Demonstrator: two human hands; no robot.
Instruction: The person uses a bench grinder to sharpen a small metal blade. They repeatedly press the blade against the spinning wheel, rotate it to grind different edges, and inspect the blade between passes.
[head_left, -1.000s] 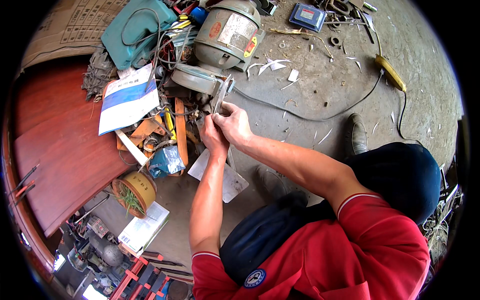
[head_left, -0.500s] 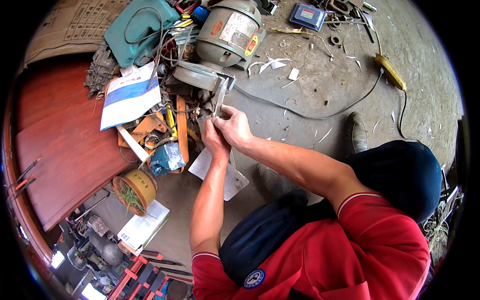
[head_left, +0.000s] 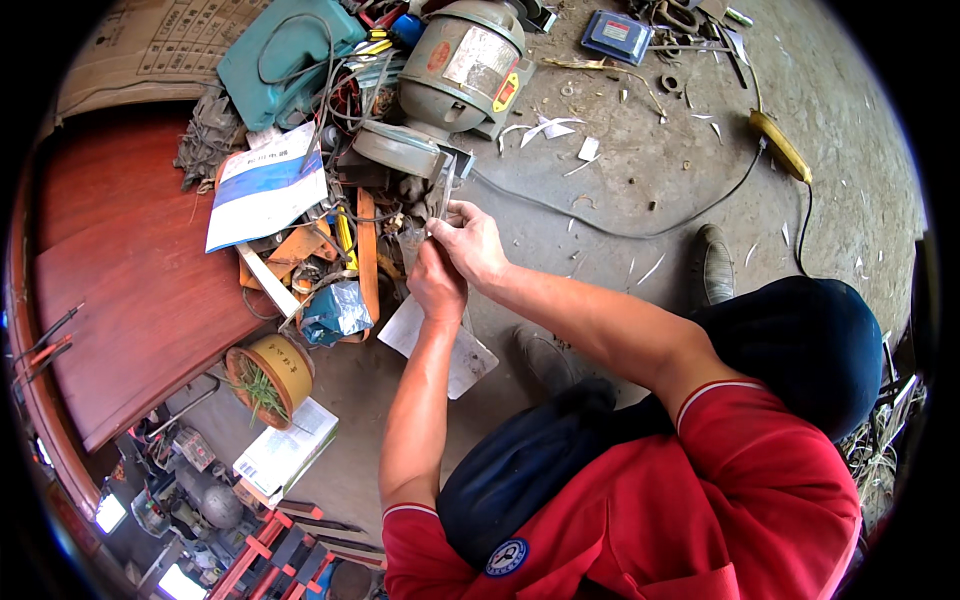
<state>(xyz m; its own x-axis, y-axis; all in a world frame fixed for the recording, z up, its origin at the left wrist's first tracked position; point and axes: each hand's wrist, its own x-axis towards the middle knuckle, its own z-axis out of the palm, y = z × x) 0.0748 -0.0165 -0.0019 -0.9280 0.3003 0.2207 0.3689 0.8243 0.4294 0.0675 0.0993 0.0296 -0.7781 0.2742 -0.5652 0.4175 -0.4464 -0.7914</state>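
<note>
Compared with half a second ago, the printed sheet with a blue band (head_left: 268, 190), the teal tool case (head_left: 285, 65) and the grey bench grinder (head_left: 425, 80) are found slightly more to the right in the view. The left hand (head_left: 437, 280) is also seen a little more to the right, while the right hand (head_left: 473, 245) is seen in nearly the same place.

The thin metal strip (head_left: 447, 192) is directed upward from the hands, toward the grinder's wheel guard (head_left: 397, 152); whether the grinder is touched cannot be told. The left hand is closed narrowly against the right one; whether the strip is also gripped by it cannot be told. By the right hand, the strip's lower part is pinched between thumb and fingers.

Dark characters are printed on the cardboard (head_left: 120, 70), the sheet and the brownish-yellow flowerpot (head_left: 290, 368). On the grinder, a red oval badge (head_left: 440, 57), a worn white plate (head_left: 478, 58) and a red-and-yellow switch (head_left: 505, 92) are carried. On the red shirt (head_left: 620, 500), a round badge (head_left: 507, 556) is shown, its lettering too small.
</note>
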